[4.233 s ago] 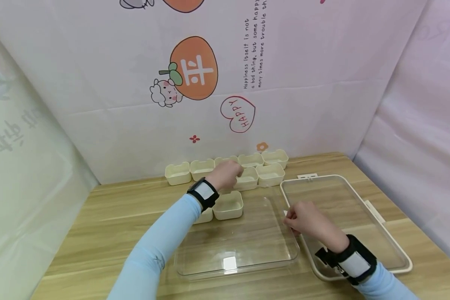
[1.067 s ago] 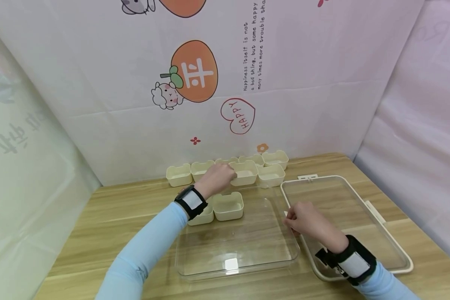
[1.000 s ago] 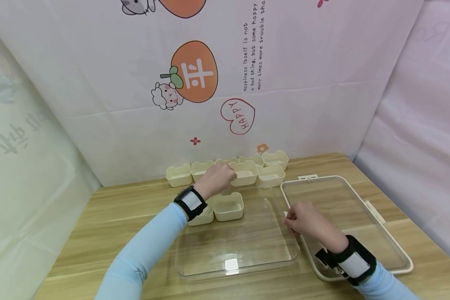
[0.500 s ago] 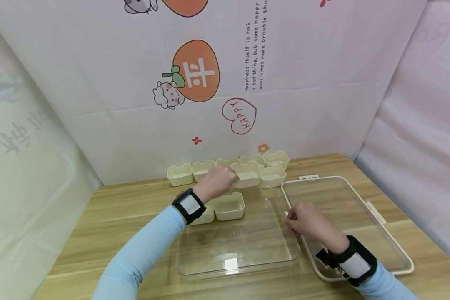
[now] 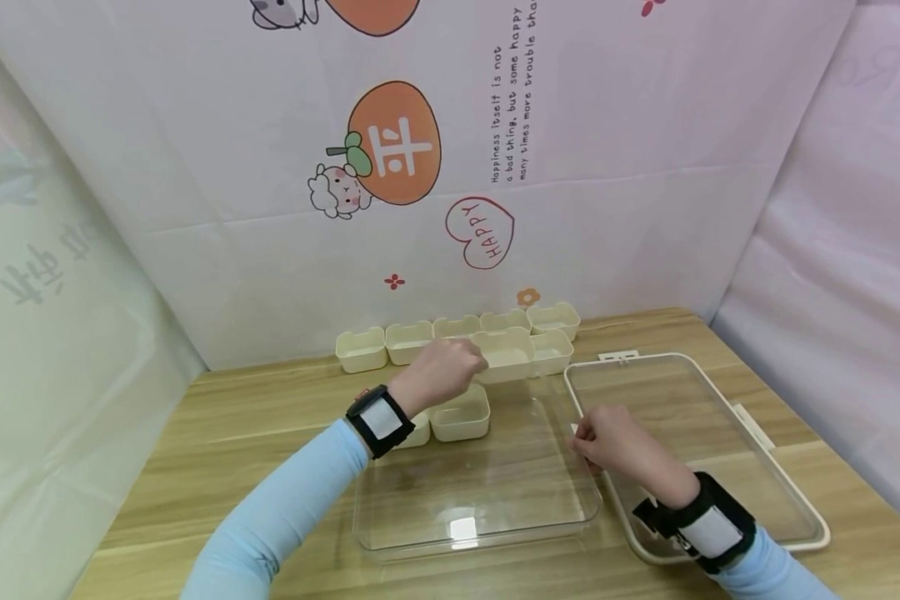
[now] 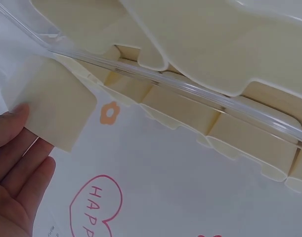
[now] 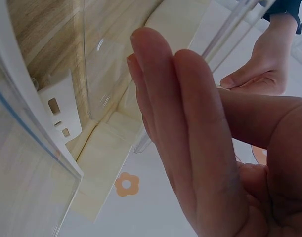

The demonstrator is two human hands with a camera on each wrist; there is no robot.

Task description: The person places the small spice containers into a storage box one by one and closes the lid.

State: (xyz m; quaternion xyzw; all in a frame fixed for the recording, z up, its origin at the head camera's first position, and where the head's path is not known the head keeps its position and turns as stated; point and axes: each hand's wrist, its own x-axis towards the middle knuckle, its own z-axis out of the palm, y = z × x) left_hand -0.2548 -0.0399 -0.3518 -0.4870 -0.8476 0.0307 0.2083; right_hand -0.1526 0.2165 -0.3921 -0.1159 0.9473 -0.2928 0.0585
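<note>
In the head view my left hand [image 5: 441,371] pinches the near left edge of a small cream bin [image 5: 504,354], just behind the clear plastic box [image 5: 487,533]. The left wrist view shows that cream bin [image 6: 54,101] between thumb and fingers. Two more cream bins, one marked here [image 5: 461,421], sit side by side in the clear box's back left corner; my left wrist partly hides the other. My right hand [image 5: 617,442] pinches the clear box's right rim, its fingers [image 7: 165,98] lying together on the wall in the right wrist view.
A row of several cream bins [image 5: 360,350] lines the wall at the table's back edge, with one more bin [image 5: 553,354] in front at the right. A clear lid with white frame and latches [image 5: 753,425] lies right of the box, under my right forearm.
The held cream bin has been lifted from the front row, and my left hand has carried it slightly right and toward me. My right hand has stayed at the box's rim.
</note>
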